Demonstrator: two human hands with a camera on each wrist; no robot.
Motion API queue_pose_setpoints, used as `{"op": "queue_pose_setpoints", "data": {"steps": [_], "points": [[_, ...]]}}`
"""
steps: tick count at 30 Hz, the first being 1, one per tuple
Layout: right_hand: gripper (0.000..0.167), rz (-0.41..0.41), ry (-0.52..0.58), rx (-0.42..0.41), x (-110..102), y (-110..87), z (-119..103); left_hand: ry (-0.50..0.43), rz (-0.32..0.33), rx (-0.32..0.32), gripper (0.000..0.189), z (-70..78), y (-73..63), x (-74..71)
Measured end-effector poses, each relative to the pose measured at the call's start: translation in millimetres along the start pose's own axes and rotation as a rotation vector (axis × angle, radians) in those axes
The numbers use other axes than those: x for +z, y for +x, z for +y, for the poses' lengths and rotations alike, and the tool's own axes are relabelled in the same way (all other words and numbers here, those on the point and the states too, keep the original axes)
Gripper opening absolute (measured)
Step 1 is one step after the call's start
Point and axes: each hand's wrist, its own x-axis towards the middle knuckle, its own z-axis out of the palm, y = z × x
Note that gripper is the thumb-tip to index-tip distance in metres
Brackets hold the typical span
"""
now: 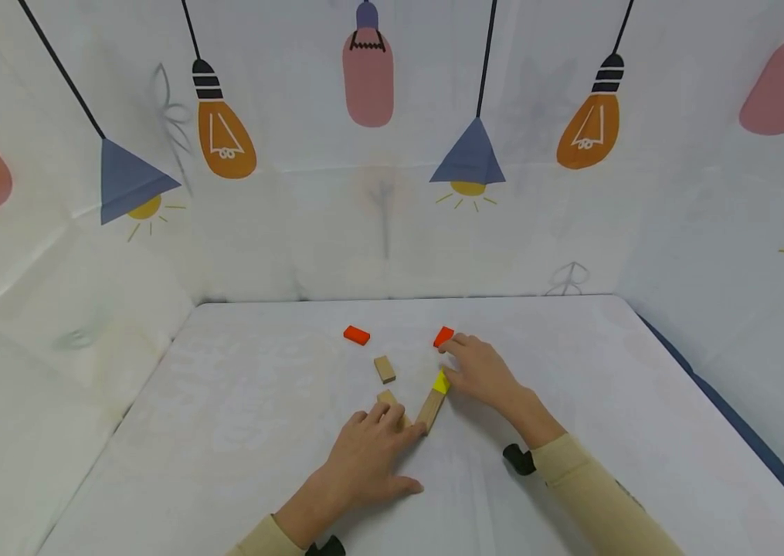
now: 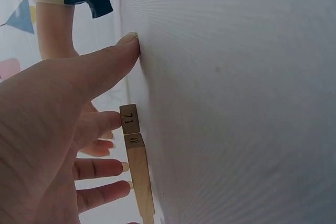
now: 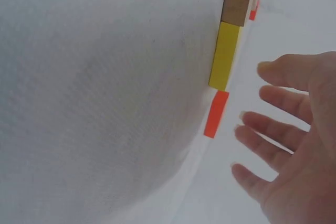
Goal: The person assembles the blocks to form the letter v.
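Over two plain wooden blocks my left hand [image 1: 372,455] lies with its fingers spread and its thumb out to the side. In the left wrist view, its index fingertip meets the end of a wooden block [image 2: 129,119] marked 71, and other fingertips are at a longer-looking wooden block [image 2: 139,169] marked 48. My right hand [image 1: 485,374] hovers beside a yellow block [image 1: 441,382] that stands end to end with a wooden block [image 1: 431,409]. Its fingers reach near a red block [image 1: 443,337]; in the right wrist view they are apart and grip nothing.
Farther left on the white table [image 1: 225,401] lie another red block [image 1: 357,335] and a loose wooden block [image 1: 385,369]. Behind the table hangs a pale cloth [image 1: 336,232] printed with lamps. Dark wrist mounts [image 1: 519,459] show at the sleeves.
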Motion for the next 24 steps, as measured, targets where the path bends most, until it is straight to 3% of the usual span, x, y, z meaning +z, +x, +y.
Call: {"op": "queue_pose_setpoints", "data": {"steps": [12,24], "points": [[0.032,0.069,-0.001,-0.026,-1,9.9,2,0.016,0.041,0.009,0.074,-2.2,-3.0,1.2],[0.03,0.033,0.017,0.068,5,17.9,14,0.012,0.038,0.017,0.074,-1.6,-2.5,-0.8]]}}
